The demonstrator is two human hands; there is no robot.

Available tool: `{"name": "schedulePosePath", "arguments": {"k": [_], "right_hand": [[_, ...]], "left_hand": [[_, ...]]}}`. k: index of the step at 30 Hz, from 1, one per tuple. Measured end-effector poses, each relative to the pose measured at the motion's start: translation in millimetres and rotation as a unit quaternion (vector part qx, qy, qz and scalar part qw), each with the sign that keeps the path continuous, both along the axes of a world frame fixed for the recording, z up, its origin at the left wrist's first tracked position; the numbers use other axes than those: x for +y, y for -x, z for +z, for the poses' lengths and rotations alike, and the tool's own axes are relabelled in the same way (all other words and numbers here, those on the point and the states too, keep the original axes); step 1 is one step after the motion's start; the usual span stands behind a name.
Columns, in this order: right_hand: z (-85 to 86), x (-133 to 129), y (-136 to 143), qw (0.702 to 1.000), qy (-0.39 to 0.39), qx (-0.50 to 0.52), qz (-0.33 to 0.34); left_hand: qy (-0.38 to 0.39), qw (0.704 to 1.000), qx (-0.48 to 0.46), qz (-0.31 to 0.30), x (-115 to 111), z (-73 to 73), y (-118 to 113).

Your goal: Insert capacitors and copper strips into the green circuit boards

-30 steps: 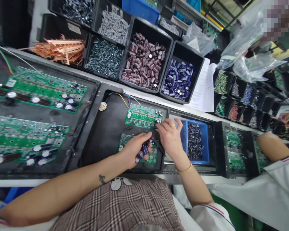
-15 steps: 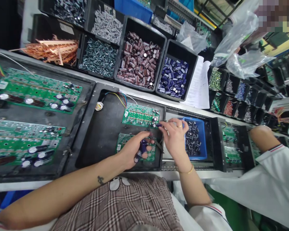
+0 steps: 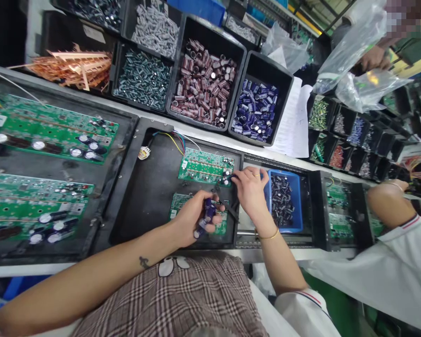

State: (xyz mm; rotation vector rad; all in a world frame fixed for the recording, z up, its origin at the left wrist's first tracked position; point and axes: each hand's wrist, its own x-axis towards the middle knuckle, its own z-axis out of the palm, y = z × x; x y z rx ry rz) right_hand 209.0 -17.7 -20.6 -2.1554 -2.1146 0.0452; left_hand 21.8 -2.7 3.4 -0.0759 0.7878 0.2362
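Note:
My left hand [image 3: 192,217] is curled around several purple-blue capacitors [image 3: 209,209] above the lower green circuit board [image 3: 177,201]. The fingers of my right hand [image 3: 250,187] are pinched at the right edge of the upper green board [image 3: 206,164]; a small dark part shows at the fingertips, apparently a capacitor, mostly hidden. A few capacitors [image 3: 226,177] stand upright on that board beside my fingertips. Both boards lie in a black tray [image 3: 136,201]. Coloured wires [image 3: 175,140] run from the upper board to a white connector [image 3: 144,152].
Behind the tray are black bins of brown capacitors [image 3: 206,84] and blue capacitors [image 3: 254,110]. A blue bin [image 3: 298,201] of dark parts is right of my right hand. Larger boards [image 3: 49,126] lie left. Another person's arm [image 3: 389,203] is at the right.
The capacitors in my left hand show more upright between thumb and fingers. My right hand has shifted slightly, with its fingers drawn closer together at the board's edge.

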Motion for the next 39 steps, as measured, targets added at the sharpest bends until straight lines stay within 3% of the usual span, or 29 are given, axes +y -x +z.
{"name": "schedulePosePath", "arguments": {"k": [13,21,26,30,32,35,39], "right_hand": [[0.1,3.7,-4.4,0.999,0.019,0.028,0.01],[-7.8,-3.3,-4.9,0.996,-0.054,0.01,0.069],[17.7,-20.9,11.1,0.994,-0.092,0.06,0.021],[39.7,-40.7,28.1,0.988,-0.065,0.132,0.043],[36.8,-44.6,27.0,0.989,-0.073,0.125,0.018],[18.5,-42.2,15.4,0.992,-0.086,0.083,-0.03],[-3.5,-34.8,3.4,0.994,-0.084,0.069,-0.032]], "left_hand": [[-0.052,0.998,0.033,0.0,2.9,2.3,1.2],[-0.101,0.993,0.029,0.054,0.0,-0.4,4.0],[-0.094,0.993,0.035,0.054,0.0,-2.6,5.4],[-0.107,0.993,0.028,0.044,-2.0,-0.9,1.8],[-0.101,0.994,0.025,0.034,-4.3,0.5,0.6],[-0.069,0.997,0.016,0.014,-10.2,1.9,2.6],[-0.066,0.998,0.002,-0.011,-21.1,3.6,11.2]]}}
